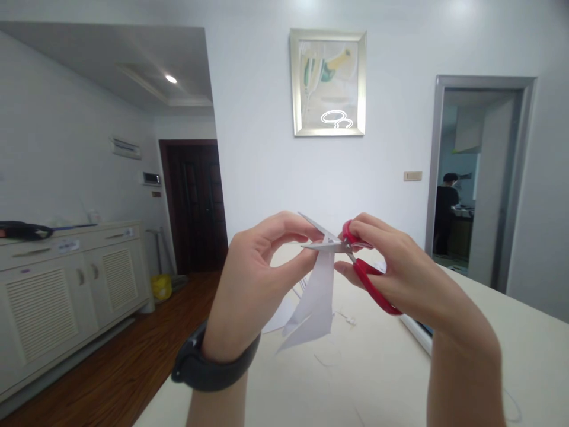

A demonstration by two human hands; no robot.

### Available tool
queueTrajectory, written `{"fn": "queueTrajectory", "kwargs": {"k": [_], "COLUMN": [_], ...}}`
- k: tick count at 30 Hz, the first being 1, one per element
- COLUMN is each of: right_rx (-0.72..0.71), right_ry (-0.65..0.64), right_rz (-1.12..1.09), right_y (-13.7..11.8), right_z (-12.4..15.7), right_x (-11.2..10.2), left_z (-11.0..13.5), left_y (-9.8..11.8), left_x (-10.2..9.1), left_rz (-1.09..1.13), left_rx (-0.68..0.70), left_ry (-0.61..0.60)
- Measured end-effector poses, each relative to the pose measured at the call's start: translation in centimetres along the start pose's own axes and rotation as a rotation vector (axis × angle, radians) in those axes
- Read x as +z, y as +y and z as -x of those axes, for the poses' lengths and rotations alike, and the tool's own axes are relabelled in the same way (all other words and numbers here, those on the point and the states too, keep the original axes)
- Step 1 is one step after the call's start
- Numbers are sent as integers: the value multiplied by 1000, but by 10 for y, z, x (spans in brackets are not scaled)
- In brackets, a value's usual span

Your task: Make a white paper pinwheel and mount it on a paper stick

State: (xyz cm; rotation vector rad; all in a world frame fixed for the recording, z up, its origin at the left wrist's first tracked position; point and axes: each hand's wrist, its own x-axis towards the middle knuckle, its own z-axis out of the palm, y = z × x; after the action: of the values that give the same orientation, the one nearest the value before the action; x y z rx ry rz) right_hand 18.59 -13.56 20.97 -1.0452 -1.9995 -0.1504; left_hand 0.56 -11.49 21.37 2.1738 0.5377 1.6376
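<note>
Pale tabletop (489,356) fills the near field, seen from the head view, with both forearms rising from the lower edge. A dark wristband (208,362) circles the left wrist.

The left hand (258,279) is held above the table, its thumb and curled fingers pinching the upper edge of a white paper (317,296). The folded, pointed sheet hangs down from that grip, clear of the surface.

The right hand (400,267) is just beside the left one, closed round the red handles of the scissors (364,267), fingers through the loops. The blades are parted and point left, with the top of the paper between them.

White scraps (280,314) lie on the table beneath the hanging sheet, near its far edge.

Left of the table, a wood floor (133,356) runs back to a white cabinet (66,284) with slatted doors, a yellow bin (160,286) at its far end and a dark door (195,201) behind.

On the far wall, a framed picture (328,83) hangs above the hands and a light switch (412,175) sits to its right. An open doorway (480,172) shows another person (446,207) in dark clothing, standing well apart in the next room.
</note>
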Motion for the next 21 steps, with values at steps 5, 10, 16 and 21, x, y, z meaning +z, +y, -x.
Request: {"fn": "queueTrajectory", "kwargs": {"k": [5, 10, 16, 21], "right_rx": [-7, -5, 7, -13], "right_ry": [9, 7, 19, -8], "right_rz": [17, 33, 60, 23], "right_y": [0, 0, -1, -2], "right_z": [-1, 1, 2, 1], "right_x": [1, 0, 2, 1], "left_z": [-1, -1, 1, 1], "left_y": [0, 2, 4, 7], "left_x": [-1, -2, -3, -4], "left_rz": [-12, -36, -59, -89], "left_rx": [8, -12, -27, -23], "left_ry": [-22, -35, -30, -27]}}
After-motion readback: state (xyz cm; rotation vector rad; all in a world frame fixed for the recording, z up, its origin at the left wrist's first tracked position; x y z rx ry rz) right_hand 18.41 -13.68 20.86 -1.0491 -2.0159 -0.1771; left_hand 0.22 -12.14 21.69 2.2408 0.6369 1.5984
